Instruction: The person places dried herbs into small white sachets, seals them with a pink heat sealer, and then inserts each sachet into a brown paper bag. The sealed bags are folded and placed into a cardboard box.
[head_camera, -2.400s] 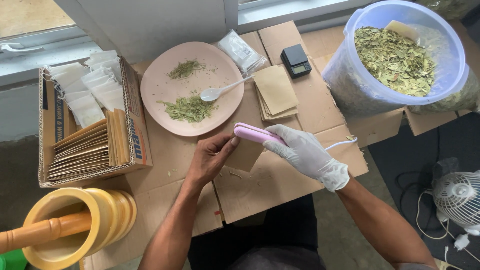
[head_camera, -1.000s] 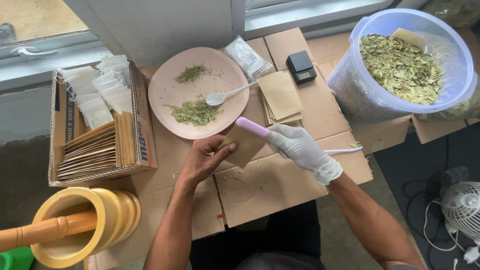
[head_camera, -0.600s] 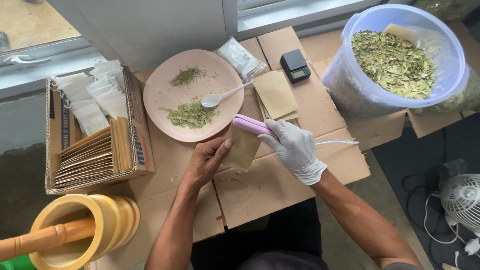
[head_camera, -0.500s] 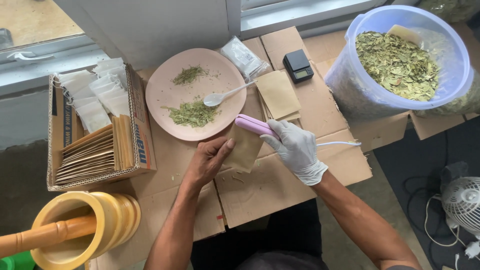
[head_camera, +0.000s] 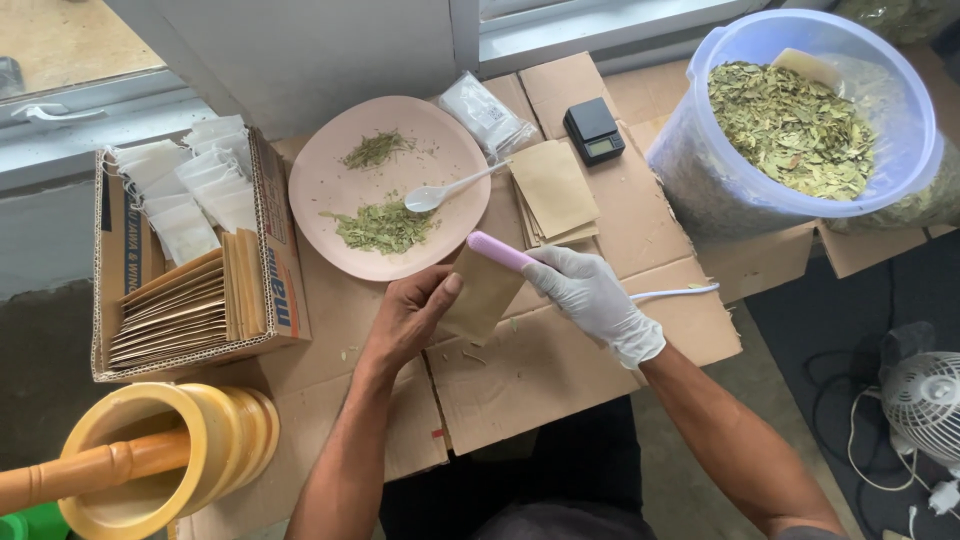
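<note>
left hand (head_camera: 410, 315) pinching the brown pouch (head_camera: 482, 292) over the cardboard worktop (head_camera: 520, 370), gloved right hand (head_camera: 590, 295) gripping the pink sealer (head_camera: 500, 251). could easily slip sideways, seal crooked, maybe singe fingertips.

Tilted brown pouch (head_camera: 482, 292), pink sealer (head_camera: 503, 252) atop

Home-run herb packing setup, not a factory. I'm sitting on the floor at a worktop of flattened brown cardboard sheets (head_camera: 560, 370) under a window sill. Evidence: big clear plastic tub of dried green leaves (head_camera: 800, 130), small black pocket scale (head_camera: 594, 130), open cardboard carton of kraft and white sachets (head_camera: 190, 260), yellow wooden mortar with pestle (head_camera: 160, 460), white desk fan (head_camera: 925, 395) on dark flooring.
</note>
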